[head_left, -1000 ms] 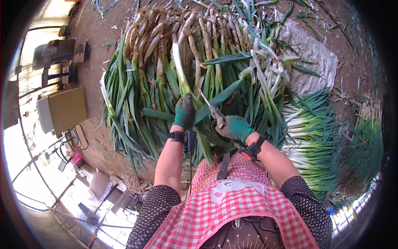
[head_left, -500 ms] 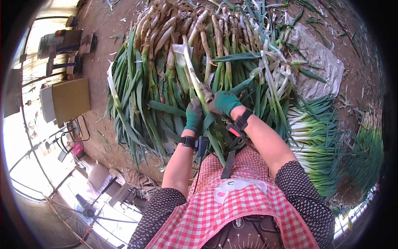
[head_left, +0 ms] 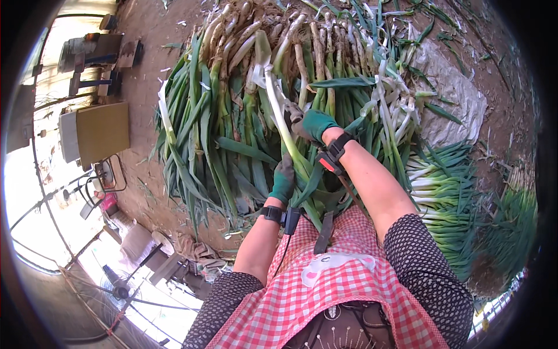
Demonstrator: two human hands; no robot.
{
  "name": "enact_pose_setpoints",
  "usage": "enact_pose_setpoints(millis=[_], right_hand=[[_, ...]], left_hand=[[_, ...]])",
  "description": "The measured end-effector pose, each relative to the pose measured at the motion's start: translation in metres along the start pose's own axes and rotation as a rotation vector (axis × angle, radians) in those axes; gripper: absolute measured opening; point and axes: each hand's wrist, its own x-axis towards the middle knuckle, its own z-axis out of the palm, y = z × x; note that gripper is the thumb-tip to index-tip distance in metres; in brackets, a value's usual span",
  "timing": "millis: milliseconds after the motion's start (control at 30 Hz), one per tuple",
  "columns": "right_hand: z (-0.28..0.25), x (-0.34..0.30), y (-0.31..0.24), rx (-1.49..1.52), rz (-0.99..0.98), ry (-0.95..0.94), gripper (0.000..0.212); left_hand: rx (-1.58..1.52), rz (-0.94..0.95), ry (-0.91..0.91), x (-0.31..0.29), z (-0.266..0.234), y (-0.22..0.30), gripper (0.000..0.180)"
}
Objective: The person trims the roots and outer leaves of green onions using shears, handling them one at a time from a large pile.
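Both hands wear green gloves with dirty grey palms and fingers. My left hand [head_left: 282, 180] is closed around the green lower part of a long green onion [head_left: 277, 110], whose white end points away from me. Farther up, my right hand [head_left: 314, 124] has its fingers curled at the right side of the white stalk. Whatever is between those fingers, I cannot make out. A pale, loose sheath leaf [head_left: 263, 49] sticks out past the white end. Under both hands spreads a big heap of unpeeled green onions [head_left: 250, 110], soil on their roots.
Peeled green onions [head_left: 436, 203] lie in a neat stack to my right, with another bundle [head_left: 514, 215] beyond. Stripped leaves and a whitish plastic sheet [head_left: 450, 96] lie at the far right. A cardboard box [head_left: 103, 132] and a fan [head_left: 120, 288] stand on the left.
My right hand has moved away from me along the stalk, and my left hand has slid slightly nearer to me. More of the clean white stalk shows now.
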Motion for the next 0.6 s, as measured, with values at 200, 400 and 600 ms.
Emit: enact_pose_setpoints(millis=[200, 400, 600], right_hand=[[0.002, 0.006, -0.006, -0.062, -0.068, 0.056, 0.057], [0.008, 0.009, 0.091, 0.08, -0.254, 0.133, 0.059], [-0.062, -0.099, 0.228, 0.18, -0.298, 0.591, 0.049]], left_hand=[[-0.002, 0.0, -0.018, -0.015, 0.009, 0.008, 0.056], [0.089, 0.061, -0.545, -0.042, 0.071, 0.015, 0.045], [0.745, 0.627, -0.023, 0.005, 0.057, 0.024, 0.046]])
